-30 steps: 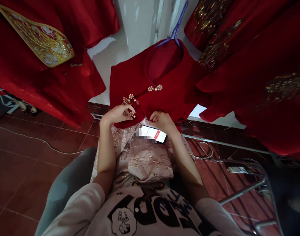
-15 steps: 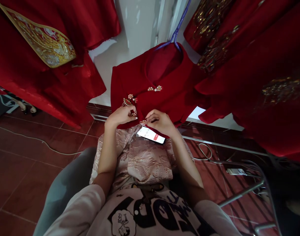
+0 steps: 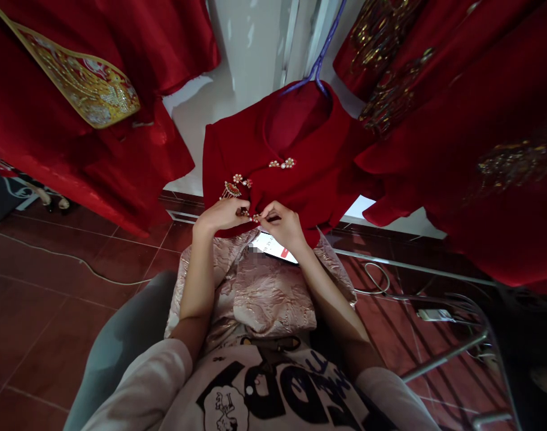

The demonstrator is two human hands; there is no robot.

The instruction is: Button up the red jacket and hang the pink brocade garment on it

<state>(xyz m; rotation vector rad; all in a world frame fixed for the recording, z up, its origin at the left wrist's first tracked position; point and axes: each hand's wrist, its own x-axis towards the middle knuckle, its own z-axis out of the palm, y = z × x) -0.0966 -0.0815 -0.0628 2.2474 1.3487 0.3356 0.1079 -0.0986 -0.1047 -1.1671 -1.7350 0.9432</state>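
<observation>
Since the earlier frames, the right hand (image 3: 283, 224) has moved across to meet the left hand (image 3: 222, 214), bringing the two flower ends of the lower clasp (image 3: 255, 218) close together. The left hand's grip is closed, thumb and fingers pinching one end of that clasp; the right hand's grip is pinched on the other end. Whether the two ends are joined, I cannot tell, since the fingers cover part of them.

The clasp sits near the lower edge of a red top (image 3: 313, 179), which hangs from a purple hanger (image 3: 319, 63), its hem reaching the person's lap. The top is deep red and matte, with a V-shaped neck. An upper clasp (image 3: 281, 163) of pearly flowers spans the front just below the neck; a middle clasp (image 3: 242, 180) lies towards the left edge, with a fan-shaped ornament (image 3: 231, 190) with dangling strands just beside it.

Below the hem, a lit phone (image 3: 273, 246) rests on pink shiny cloth (image 3: 273, 299) across the lap.
</observation>
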